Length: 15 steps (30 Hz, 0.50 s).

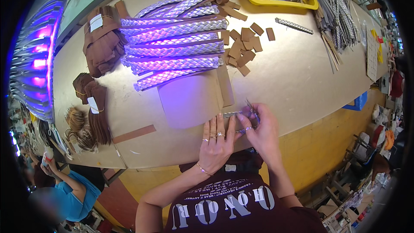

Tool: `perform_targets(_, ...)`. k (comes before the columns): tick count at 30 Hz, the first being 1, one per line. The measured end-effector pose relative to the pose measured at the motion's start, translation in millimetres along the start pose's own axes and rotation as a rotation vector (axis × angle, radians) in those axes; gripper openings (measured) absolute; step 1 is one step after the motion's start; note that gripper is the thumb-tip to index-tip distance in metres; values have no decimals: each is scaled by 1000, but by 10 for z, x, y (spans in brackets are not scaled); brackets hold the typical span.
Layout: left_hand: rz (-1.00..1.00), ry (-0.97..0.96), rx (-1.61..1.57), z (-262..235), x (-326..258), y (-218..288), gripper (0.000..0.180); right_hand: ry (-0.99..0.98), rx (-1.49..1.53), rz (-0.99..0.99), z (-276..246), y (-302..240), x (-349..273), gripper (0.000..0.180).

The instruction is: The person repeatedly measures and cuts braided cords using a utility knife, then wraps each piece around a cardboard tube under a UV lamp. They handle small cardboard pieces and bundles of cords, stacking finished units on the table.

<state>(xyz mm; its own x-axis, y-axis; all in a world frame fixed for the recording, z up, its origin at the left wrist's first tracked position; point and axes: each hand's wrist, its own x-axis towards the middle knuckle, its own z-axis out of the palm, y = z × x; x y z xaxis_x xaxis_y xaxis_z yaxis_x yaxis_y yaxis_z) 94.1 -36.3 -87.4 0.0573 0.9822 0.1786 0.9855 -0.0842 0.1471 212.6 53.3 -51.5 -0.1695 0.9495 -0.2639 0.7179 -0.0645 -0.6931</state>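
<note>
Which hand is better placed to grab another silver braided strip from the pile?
Probably the left hand: it lies flat and nearer the pile of silver braided strips, while the right hand grips scissors.

Braided straps [172, 45] shiny metallic weave; brown strips [241, 47] matt leather-like; worktable [297, 77] smooth matt board; tray [276, 1] glossy yellow plastic

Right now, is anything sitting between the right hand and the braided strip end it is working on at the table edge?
Nothing visible does. The right hand is already on the strip end with a small tool, and the left hand presses flat beside it. The pile of braided strips lies farther back.
</note>
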Motion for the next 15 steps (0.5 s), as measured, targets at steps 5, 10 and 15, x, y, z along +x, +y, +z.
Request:
perform_targets(5,2,9,-3,6,-5,-4,49,-23,-54,-25,-27,-33,-23,24)
perform_targets(10,-1,-4,0,7,-15,0,49,-36,-81,-5,-40,-79,-13,23)
perform_targets(15,-14,13,-14,15,-15,-2,51,-5,-32,44,-19,-108,-15,19)
